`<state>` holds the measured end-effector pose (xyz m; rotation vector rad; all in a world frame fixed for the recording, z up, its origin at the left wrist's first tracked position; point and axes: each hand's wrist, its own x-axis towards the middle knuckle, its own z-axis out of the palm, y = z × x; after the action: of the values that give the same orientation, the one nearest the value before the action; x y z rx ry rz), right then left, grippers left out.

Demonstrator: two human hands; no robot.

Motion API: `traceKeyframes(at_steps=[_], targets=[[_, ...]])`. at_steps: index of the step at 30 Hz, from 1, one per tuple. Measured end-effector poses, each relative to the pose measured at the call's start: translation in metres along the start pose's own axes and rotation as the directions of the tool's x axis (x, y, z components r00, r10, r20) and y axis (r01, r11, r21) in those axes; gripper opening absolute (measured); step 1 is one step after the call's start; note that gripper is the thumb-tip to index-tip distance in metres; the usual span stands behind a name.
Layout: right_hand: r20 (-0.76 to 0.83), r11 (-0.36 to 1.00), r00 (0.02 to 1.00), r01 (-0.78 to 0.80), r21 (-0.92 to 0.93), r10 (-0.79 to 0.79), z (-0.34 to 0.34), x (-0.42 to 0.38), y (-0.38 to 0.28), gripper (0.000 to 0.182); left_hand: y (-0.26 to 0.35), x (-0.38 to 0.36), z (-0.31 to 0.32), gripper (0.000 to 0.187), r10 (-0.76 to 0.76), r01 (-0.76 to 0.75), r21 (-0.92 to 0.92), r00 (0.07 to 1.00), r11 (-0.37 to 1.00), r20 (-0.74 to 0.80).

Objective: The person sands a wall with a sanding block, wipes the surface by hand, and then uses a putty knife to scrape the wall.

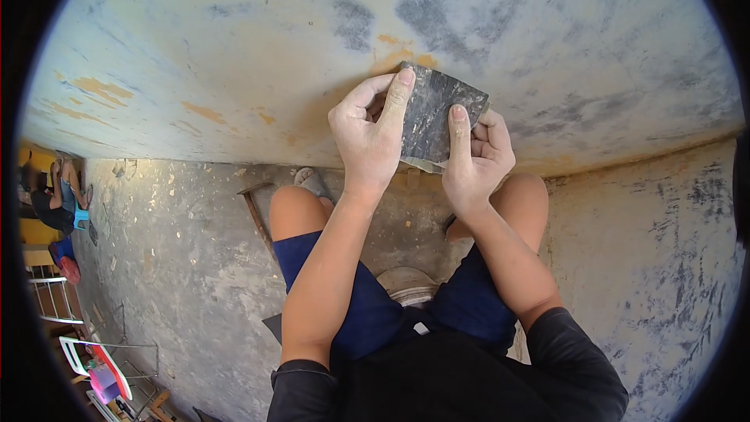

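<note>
A dark, worn sheet (430,113) with pale dusty specks is held up in front of the wall. My left hand (375,129) pinches its left side, thumb on the front near the top corner. On the lower right side, my right hand (478,152) grips it, thumb on the front and fingers curled behind. Both hands look dusty. A lighter edge shows under the sheet's bottom. The wall (258,55) behind has grey smudges and orange-brown patches.
A long-handled tool (256,215) lies on the speckled floor (180,266) left of my knee. Beneath me is a round pale seat or bucket (406,285). Another person (56,199) sits far left, near a blue stool (80,219). Racks and a red-and-white item (109,367) stand lower left.
</note>
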<state>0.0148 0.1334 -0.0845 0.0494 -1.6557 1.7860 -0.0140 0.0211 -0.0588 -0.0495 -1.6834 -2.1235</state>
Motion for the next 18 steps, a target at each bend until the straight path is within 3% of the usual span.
traceKeyframes(at_steps=[18], targets=[[0.041, 0.998, 0.997, -0.063, 0.001, 0.063, -0.016, -0.007, 0.005, 0.017, -0.013, -0.011, 0.003, 0.023, -0.069, 0.068, 0.045, 0.997, 0.997, 0.017]])
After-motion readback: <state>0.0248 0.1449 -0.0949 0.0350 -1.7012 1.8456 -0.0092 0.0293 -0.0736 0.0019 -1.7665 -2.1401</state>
